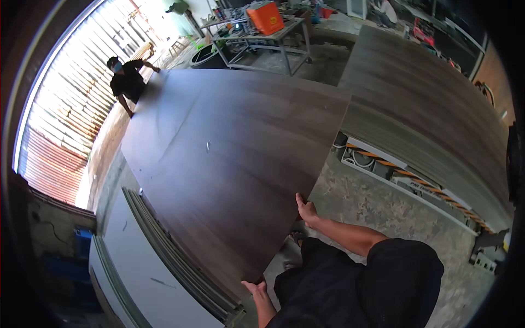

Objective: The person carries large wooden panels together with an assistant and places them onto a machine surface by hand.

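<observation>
A large brown wood-grain board stretches away from me, roughly flat. My left hand grips its near edge at the lower corner, with the thumb out and the fingers mostly hidden below. Further along the same edge, my right hand is closed on the board, thumb on top and fingers underneath. At the far left end a co-worker in a dark shirt and cap has both hands at the board's edge.
Right of me, a stack of similar boards rests on a machine base with striped edging. Leaning pale panels stand at lower left. Behind are a metal-framed worktable, an orange box and another person.
</observation>
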The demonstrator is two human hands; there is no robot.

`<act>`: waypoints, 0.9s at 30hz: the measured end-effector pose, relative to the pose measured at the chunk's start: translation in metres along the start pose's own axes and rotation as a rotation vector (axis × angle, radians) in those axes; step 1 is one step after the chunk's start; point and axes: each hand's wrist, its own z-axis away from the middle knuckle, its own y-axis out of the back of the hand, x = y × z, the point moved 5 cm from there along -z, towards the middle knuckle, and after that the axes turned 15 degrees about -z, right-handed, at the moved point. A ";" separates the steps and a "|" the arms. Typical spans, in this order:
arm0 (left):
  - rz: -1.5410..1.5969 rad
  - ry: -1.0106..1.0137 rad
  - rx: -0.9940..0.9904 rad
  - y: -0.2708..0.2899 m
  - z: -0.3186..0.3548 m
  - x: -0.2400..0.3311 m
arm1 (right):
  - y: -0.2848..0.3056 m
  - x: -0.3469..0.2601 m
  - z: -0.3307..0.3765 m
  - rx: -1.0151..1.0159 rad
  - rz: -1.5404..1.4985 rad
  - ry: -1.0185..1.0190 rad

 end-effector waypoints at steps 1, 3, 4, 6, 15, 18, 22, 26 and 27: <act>-0.011 -0.004 -0.010 -0.007 0.012 -0.010 | 0.019 -0.012 0.010 -0.005 -0.010 0.078; -0.021 0.038 0.091 0.029 0.025 -0.022 | 0.038 -0.018 0.037 -0.053 -0.023 0.150; -0.027 0.025 0.085 0.053 0.047 -0.034 | 0.054 -0.017 0.042 -0.053 0.018 0.145; -1.240 -0.542 -0.131 0.058 0.097 -0.053 | 0.096 -0.021 0.049 -0.044 0.047 0.160; -0.366 0.043 -0.081 0.150 0.194 -0.241 | 0.324 0.032 0.038 0.045 -0.178 0.106; -0.295 0.109 -0.044 0.165 0.242 -0.302 | 0.421 0.056 0.023 0.099 -0.164 0.065; -0.187 0.093 0.041 0.197 0.299 -0.371 | 0.511 0.058 0.057 0.093 -0.159 -0.057; -0.126 0.040 0.064 0.188 0.356 -0.447 | 0.630 0.059 0.052 0.011 -0.168 -0.070; -0.115 0.032 0.059 0.176 0.368 -0.470 | 0.660 0.054 0.045 0.019 -0.163 -0.005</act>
